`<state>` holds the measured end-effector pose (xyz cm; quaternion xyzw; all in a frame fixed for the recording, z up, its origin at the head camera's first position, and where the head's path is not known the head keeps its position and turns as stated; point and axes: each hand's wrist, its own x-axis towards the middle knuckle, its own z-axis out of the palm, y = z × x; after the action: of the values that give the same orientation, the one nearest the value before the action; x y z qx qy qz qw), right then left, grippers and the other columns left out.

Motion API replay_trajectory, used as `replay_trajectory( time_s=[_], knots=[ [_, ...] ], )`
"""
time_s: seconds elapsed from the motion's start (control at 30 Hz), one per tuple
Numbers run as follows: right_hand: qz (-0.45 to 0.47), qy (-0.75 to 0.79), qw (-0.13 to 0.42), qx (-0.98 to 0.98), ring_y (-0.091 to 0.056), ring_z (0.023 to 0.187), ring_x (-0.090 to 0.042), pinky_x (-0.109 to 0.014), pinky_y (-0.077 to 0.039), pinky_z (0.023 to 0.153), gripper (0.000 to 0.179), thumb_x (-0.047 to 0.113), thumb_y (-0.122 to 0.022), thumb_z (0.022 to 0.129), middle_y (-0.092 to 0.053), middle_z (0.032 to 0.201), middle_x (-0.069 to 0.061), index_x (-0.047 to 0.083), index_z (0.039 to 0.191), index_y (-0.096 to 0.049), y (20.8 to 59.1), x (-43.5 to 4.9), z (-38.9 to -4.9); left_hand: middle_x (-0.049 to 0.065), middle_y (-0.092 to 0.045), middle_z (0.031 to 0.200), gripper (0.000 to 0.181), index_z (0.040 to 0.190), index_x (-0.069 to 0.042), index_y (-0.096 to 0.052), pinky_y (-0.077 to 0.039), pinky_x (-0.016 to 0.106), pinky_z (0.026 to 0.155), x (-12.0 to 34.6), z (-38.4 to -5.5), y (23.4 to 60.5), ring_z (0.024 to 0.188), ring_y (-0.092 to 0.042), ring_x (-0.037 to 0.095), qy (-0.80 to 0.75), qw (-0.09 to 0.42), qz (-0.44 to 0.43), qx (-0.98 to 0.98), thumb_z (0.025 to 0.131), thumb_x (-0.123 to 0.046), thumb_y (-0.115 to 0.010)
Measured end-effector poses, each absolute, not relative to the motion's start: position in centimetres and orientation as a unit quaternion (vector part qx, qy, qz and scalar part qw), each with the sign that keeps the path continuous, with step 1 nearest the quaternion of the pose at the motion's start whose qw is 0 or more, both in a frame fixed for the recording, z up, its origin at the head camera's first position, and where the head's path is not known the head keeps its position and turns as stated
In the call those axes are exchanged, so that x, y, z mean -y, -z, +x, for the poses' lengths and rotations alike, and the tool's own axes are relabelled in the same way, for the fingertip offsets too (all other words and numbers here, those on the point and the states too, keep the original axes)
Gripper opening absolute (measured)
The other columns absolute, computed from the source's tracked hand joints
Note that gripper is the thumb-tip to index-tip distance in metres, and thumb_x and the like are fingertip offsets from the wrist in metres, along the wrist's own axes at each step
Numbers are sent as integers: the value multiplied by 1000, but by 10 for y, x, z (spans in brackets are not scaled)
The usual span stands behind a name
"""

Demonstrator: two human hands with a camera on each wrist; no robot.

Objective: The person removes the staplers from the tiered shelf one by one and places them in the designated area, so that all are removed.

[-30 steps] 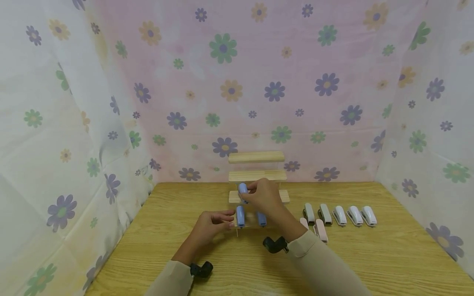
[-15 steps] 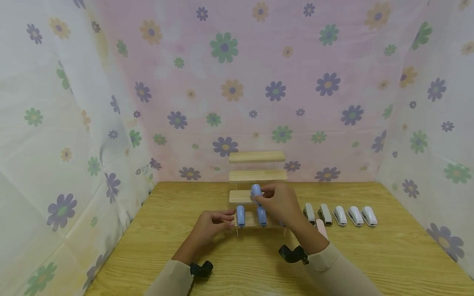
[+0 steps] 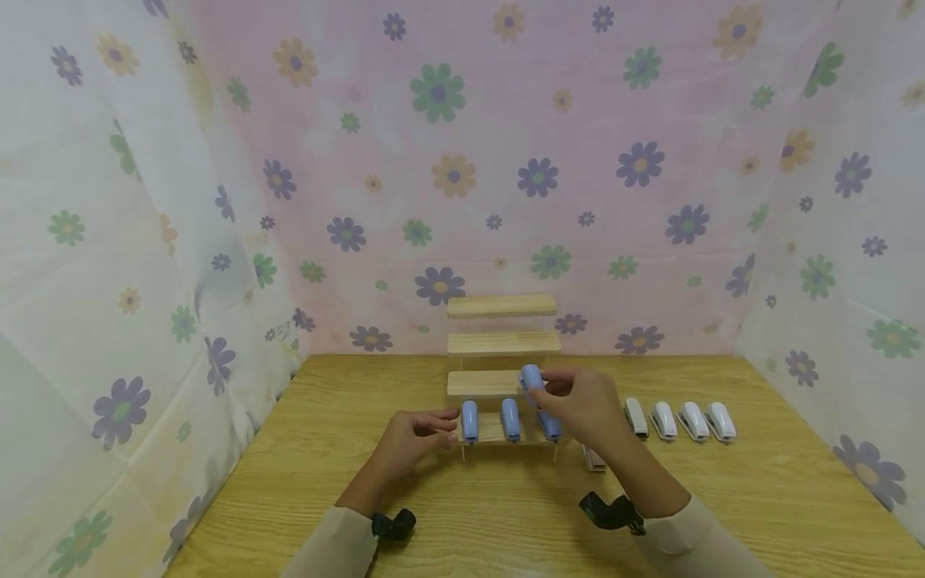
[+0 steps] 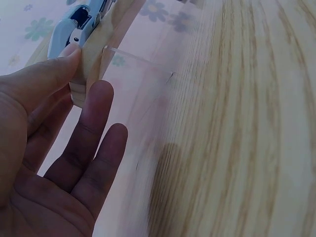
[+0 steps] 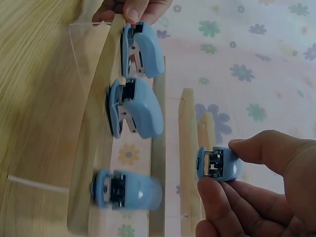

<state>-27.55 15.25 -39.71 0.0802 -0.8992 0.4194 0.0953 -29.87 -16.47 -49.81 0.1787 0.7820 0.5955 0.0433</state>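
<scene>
My right hand (image 3: 588,405) pinches a light blue mini stapler (image 3: 531,378) between thumb and fingers; it overlaps the right end of the second step of a wooden tiered shelf (image 3: 480,383). In the right wrist view this held stapler (image 5: 228,165) shows its end, beside the higher boards. Three more blue staplers stand in a row on the lowest board: left (image 3: 470,421), middle (image 3: 511,419) and right (image 3: 550,425), the last partly behind my right hand. My left hand (image 3: 413,440) holds the lowest board's left end, thumb (image 4: 66,64) on top and fingers beneath.
Right of the shelf stands a row of pale staplers, one greyish (image 3: 636,417) and several white (image 3: 692,421). Another stapler (image 3: 595,458) shows partly below my right forearm. Two bare upper boards (image 3: 502,343) rise at the back, before a floral cloth (image 3: 491,160).
My right hand has moved rightward along the second step with the blue stapler, from its left end to its right end. My left hand has stayed at the lowest board.
</scene>
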Motion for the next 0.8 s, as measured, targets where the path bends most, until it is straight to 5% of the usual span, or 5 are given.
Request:
replay_trajectory(
  time_s=[0.5,0.8],
  knots=[
    [82,-377,126,914,-75,92,-22,-35,-63,72,43,39,-80,91,-79,102,-4,10,122,-77,404,-192,-263,1,-68,139,23,110,-13,-82,-60,25,91,168,-298,499,130,-64,26,-590,42,175,-787,91,-25,-82],
    [52,-360,90,927,-74,88,-19,-31,-59,65,50,39,-79,92,-79,102,-3,8,131,-72,416,-225,-253,-3,-68,139,23,111,-16,-82,-60,27,93,166,-297,496,130,-63,23,-590,50,171,-788,91,-28,-83]
  ],
)
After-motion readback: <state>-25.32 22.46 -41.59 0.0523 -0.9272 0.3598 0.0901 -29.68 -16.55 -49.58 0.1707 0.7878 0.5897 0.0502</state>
